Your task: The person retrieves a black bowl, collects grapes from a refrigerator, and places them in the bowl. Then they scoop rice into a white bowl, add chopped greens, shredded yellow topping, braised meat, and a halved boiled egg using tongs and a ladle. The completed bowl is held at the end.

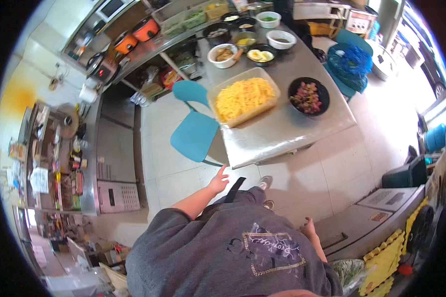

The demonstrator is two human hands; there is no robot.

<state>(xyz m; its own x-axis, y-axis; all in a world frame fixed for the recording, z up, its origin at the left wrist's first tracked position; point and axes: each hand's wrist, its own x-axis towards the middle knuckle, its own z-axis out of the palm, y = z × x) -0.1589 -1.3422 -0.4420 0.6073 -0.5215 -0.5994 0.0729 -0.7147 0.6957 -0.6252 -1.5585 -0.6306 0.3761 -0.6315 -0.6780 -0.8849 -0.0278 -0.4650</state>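
My left hand hangs near the front left corner of the steel table, its fingers stretched out and holding nothing. Low at my right side, my right hand is close to a grey cabinet; its visible fingers are apart and nothing shows in them. On the table, a rectangular tub holds shredded yellow food. To its right stands a black bowl of reddish-purple pieces. Neither hand touches these containers.
A blue chair stands at the table's left side. Several bowls, including a white bowl, crowd the table's far end. Orange cookers line the counter at the back left. A blue plastic bag sits right of the table.
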